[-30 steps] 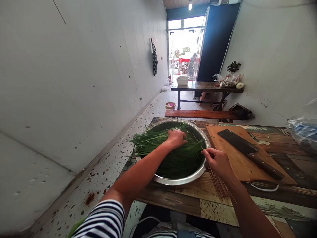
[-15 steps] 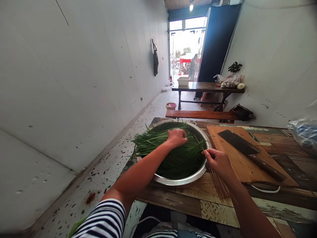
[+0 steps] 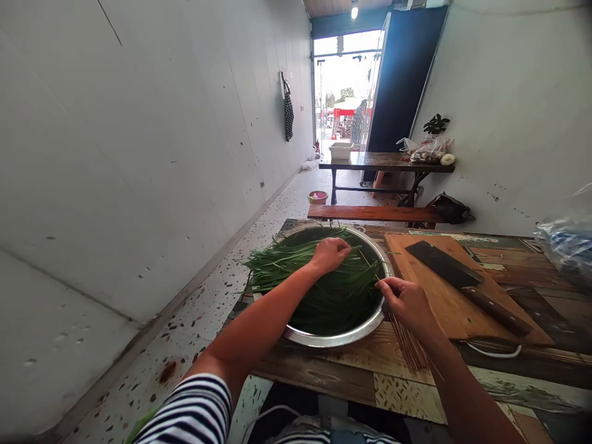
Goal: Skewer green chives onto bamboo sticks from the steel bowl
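A wide metal basin (image 3: 319, 339) holds a heap of long green chives (image 3: 287, 265), some hanging over its left rim. Above the heap, my left hand (image 3: 329, 254) is closed in a pinch, with green strands at its fingertips. My right hand (image 3: 407, 299), at the basin's right rim, pinches a thin bamboo skewer (image 3: 369, 262) that slants over the chives. Its grip hides part of the skewer. Under my right wrist, a bundle of thin skewers (image 3: 407, 345) lies on the table.
Right of the basin, a cleaver (image 3: 467, 287) rests on a wooden cutting board (image 3: 430, 314). A clear plastic bag (image 3: 567, 240) sits at the table's far right. Beyond are a bench (image 3: 374, 213) and another table (image 3: 388, 161) with a white tub (image 3: 341, 150). A wall runs along the left.
My left hand has moved very slightly, still pinched over the chives. The right hand keeps its hold on the skewer, and the view has shifted a little.
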Demonstrator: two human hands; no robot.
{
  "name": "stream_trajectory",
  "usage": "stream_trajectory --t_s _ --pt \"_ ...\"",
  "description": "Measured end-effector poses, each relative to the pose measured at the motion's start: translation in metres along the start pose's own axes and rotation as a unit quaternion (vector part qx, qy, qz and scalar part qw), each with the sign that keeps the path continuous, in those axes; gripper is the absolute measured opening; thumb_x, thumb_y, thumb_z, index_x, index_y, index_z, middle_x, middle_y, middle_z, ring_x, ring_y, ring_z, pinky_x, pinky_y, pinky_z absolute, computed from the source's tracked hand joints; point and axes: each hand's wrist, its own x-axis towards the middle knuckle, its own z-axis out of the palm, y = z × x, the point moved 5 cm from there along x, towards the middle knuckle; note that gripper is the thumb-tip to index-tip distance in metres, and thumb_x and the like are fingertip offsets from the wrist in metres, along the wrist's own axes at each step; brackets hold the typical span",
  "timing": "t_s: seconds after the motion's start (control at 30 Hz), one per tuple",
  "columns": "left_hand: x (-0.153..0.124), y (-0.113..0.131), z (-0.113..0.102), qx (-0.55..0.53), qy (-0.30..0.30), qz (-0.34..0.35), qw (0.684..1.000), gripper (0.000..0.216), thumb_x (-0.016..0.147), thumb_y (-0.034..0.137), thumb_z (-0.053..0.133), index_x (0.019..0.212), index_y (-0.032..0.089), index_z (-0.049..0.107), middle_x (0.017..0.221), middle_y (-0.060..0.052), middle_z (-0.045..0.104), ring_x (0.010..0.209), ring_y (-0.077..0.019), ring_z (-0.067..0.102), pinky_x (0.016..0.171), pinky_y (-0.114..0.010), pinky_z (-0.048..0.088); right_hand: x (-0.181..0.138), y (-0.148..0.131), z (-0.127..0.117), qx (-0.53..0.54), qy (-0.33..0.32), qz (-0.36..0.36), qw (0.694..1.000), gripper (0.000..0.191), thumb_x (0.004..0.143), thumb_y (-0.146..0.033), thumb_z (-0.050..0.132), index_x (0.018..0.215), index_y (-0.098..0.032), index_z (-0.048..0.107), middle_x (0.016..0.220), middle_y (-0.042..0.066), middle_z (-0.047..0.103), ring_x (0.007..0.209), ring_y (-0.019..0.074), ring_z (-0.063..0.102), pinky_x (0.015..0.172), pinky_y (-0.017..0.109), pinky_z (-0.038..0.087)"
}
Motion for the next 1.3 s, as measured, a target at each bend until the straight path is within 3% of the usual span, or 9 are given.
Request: stream_trajectory --t_s 0.33,1.07,1.17,1.3 --pt "-0.002 0.009 0.002 -0.033 -0.007 0.040 0.999 0.018 0.083 0.019 0.056 0.084 0.016 0.074 0.075 0.000 0.073 0.072 -0.0124 0.063 0.072 -0.021 0.048 0.001 0.000 0.000 -0.006 0.001 -0.001 1.000 0.041 0.082 -0.050 0.046 0.075 -0.019 0.071 0.068 0.004 0.070 0.060 0.0171 0.061 0.056 0.026 0.039" --pt "-0.004 0.008 0.003 -0.075 0.009 0.063 0.995 0.021 0.080 0.018 0.060 0.092 0.019 0.077 0.082 0.000 0.075 0.081 -0.0132 0.067 0.081 -0.022 0.050 0.001 0.000 -0.001 -0.011 -0.003 0.012 1.000 0.042 0.081 -0.050 0.045 0.076 -0.018 0.072 0.068 0.005 0.071 0.061 0.0180 0.062 0.056 0.027 0.038" --pt "-0.007 0.013 0.006 -0.068 -0.028 0.074 0.995 0.020 0.081 0.019 0.060 0.092 0.020 0.077 0.087 0.000 0.076 0.085 -0.0140 0.067 0.083 -0.022 0.049 0.001 -0.001 -0.001 -0.009 0.000 0.013 1.000 0.043 0.081 -0.051 0.044 0.075 -0.019 0.072 0.067 0.005 0.070 0.061 0.0182 0.062 0.056 0.027 0.038" --pt "-0.015 0.031 0.006 -0.057 -0.146 0.149 0.976 0.019 0.081 0.024 0.062 0.092 0.020 0.077 0.094 0.000 0.075 0.091 -0.0150 0.066 0.087 -0.022 0.047 0.001 -0.002 -0.001 -0.006 0.010 0.006 1.000 0.044 0.082 -0.052 0.044 0.076 -0.018 0.071 0.066 0.005 0.069 0.059 0.0174 0.060 0.056 0.027 0.038"
